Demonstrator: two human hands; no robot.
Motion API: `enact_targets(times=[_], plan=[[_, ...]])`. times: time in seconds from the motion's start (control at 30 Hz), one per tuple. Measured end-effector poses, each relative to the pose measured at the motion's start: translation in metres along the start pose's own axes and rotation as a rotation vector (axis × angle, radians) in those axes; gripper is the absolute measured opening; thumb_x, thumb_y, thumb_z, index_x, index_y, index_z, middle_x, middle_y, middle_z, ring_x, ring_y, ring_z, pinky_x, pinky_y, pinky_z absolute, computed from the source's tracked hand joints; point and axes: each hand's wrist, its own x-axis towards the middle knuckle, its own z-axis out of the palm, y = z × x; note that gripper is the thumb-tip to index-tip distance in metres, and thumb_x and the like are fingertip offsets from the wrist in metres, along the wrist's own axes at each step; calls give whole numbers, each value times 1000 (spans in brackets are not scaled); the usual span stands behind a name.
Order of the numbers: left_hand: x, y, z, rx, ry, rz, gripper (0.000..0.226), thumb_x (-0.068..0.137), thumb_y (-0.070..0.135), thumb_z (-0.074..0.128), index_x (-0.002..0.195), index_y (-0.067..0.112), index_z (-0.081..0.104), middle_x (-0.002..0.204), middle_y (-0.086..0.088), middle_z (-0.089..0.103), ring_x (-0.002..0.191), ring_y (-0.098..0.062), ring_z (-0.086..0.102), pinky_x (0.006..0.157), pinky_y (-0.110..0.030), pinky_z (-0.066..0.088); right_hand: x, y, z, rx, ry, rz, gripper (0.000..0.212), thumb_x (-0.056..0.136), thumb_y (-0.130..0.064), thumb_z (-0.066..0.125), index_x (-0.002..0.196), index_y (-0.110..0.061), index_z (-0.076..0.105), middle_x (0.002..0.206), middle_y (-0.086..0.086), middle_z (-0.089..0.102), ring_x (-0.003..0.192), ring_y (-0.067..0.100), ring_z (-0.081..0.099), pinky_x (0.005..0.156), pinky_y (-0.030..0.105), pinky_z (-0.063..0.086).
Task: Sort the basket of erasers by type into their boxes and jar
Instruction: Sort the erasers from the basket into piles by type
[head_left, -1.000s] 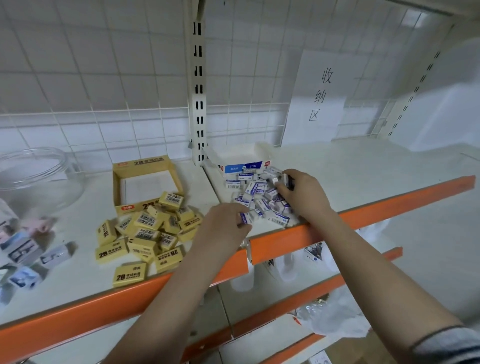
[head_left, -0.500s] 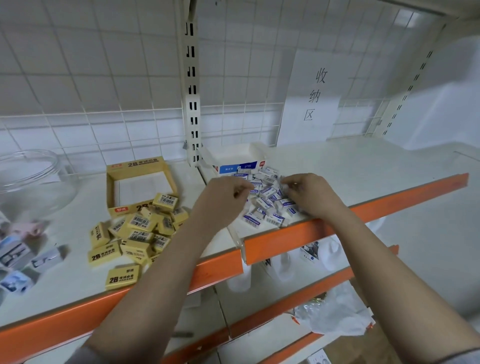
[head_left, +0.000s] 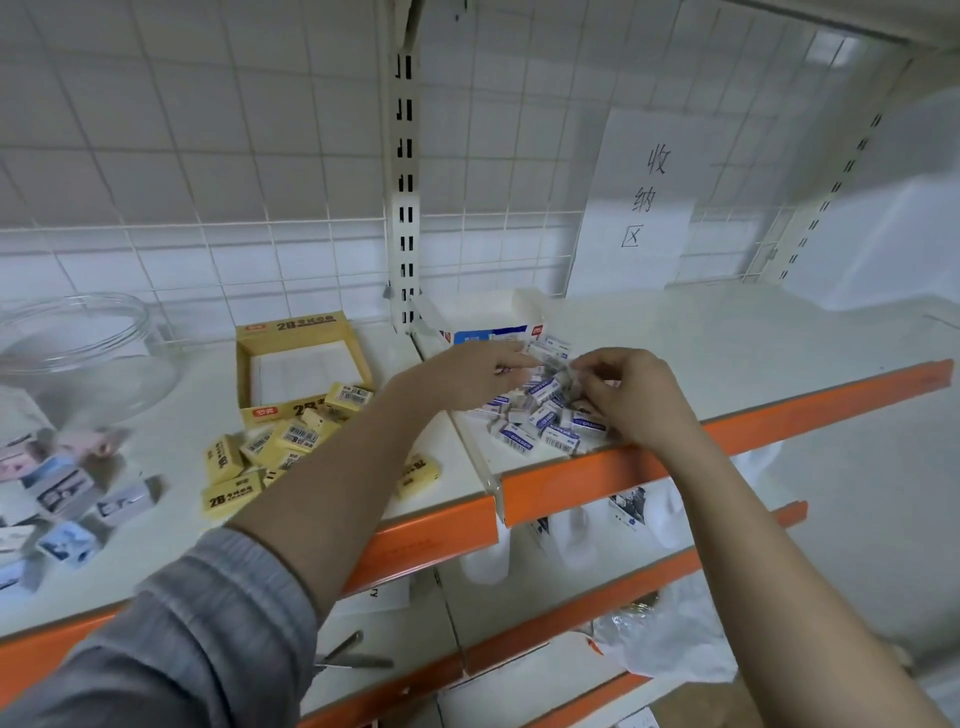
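Blue-and-white erasers (head_left: 540, 421) lie in a loose heap on the shelf (head_left: 727, 353) near its orange front edge, long axes every which way; one label reads ERASER. Left hand (head_left: 467, 376) has come farther right since half a second ago, fingers curled at the heap's top beside the right hand (head_left: 631, 397), which pinches erasers there. White-blue box (head_left: 485, 322) sits open just behind. To the left, yellow erasers (head_left: 270, 447) marked 2B are scattered before the open yellow box (head_left: 296, 332). Glass jar (head_left: 78, 348) far left, pastel erasers (head_left: 62, 493) below it. Paper sign (head_left: 644, 197) reads 收纳区.
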Motion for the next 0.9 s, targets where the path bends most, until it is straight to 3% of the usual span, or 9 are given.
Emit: enact_targets(times=[0.13, 0.27, 0.4, 0.53, 0.63, 0.77, 0.9], plan=[[-41, -10, -31, 2, 102, -53, 34, 98, 26, 46, 131, 22, 54, 139, 3, 49, 124, -13, 47, 94, -19, 31, 4, -33, 9, 43, 101, -35, 17, 90, -11, 56, 95, -13, 72, 81, -5, 65, 76, 10, 60, 60, 4, 38], [-102, -31, -67, -10, 170, -188, 30, 97, 31, 46, 125, 29, 58, 132, 10, 53, 108, -7, 53, 86, -21, 38, 0, -83, 29, 80, 85, -83, 17, 91, -13, 55, 96, -14, 72, 87, -2, 68, 79, 8, 59, 66, 10, 40], [-181, -60, -99, 47, 267, -283, 29, 95, 31, 49, 123, 31, 59, 126, 9, 57, 97, -2, 49, 84, -20, 34, -13, -146, 61, 21, 51, -127, 18, 90, -18, 55, 98, -15, 71, 89, 1, 70, 81, 16, 63, 71, 23, 45], [-279, -102, -138, 156, 338, -417, 28, 94, 30, 51, 121, 31, 60, 118, 7, 62, 90, -4, 52, 80, -18, 33, -34, -224, 101, -52, -7, -189, 18, 91, -26, 55, 103, -22, 68, 83, -8, 63, 84, 16, 63, 70, 28, 49], [-359, -140, -169, 252, 299, -530, 29, 94, 30, 51, 122, 33, 59, 111, 10, 62, 82, -2, 52, 78, -19, 32, -54, -294, 138, -72, -71, -270, 20, 92, -30, 55, 107, -24, 66, 81, -12, 59, 85, 15, 64, 64, 26, 46], [-442, -190, -202, 330, 134, -653, 31, 93, 33, 52, 124, 32, 58, 120, 4, 63, 105, -14, 58, 88, -25, 41, -72, -383, 191, -84, -178, -405, 19, 91, -33, 55, 106, -26, 65, 82, -14, 56, 87, 10, 55, 74, 25, 42], [-488, -227, -217, 375, 24, -717, 34, 93, 39, 50, 126, 32, 57, 120, 4, 63, 107, -18, 58, 93, -32, 45, -70, -452, 246, -212, -372, -551, 23, 89, -31, 59, 108, -23, 66, 94, -6, 60, 95, 13, 55, 82, 28, 45]])
